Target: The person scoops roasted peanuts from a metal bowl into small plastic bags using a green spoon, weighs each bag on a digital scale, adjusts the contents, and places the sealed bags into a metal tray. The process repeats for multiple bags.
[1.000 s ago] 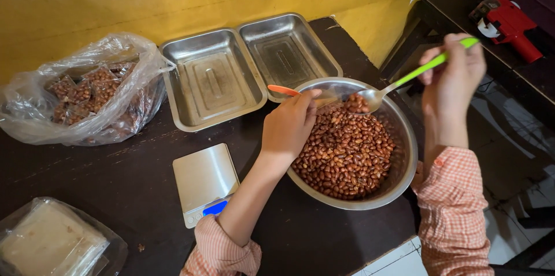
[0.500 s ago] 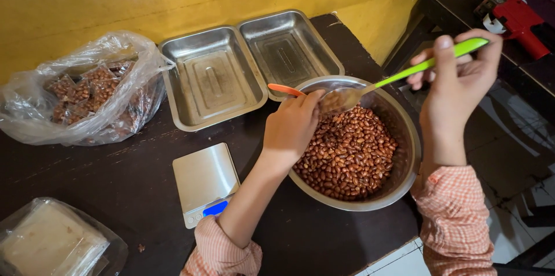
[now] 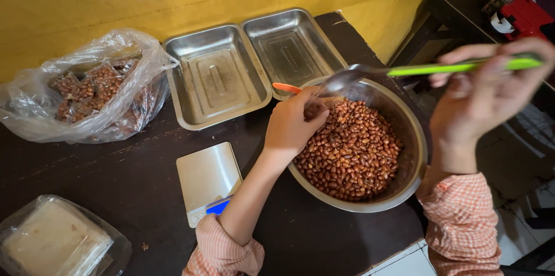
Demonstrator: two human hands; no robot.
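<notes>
The dark wooden table point(image 3: 104, 177) carries everything within my reach. At its left lies a clear plastic bag point(image 3: 87, 94) of small packed peanut pouches, pushed aside against the yellow wall. Two empty rectangular steel trays point(image 3: 217, 76) sit side by side behind the round steel bowl point(image 3: 413, 154), which is full of red-brown peanuts point(image 3: 350, 148) and stands just in front of me so both hands meet over it. A small flat silver scale point(image 3: 207, 180) waits near my left forearm. My left hand point(image 3: 292, 125) curls at the bowl's rim, fingers closed around something small with an orange end; I cannot tell what. My right hand point(image 3: 483, 99) pinches the green-handled metal spoon point(image 3: 347, 79) level, its bowl poised above my left hand.
</notes>
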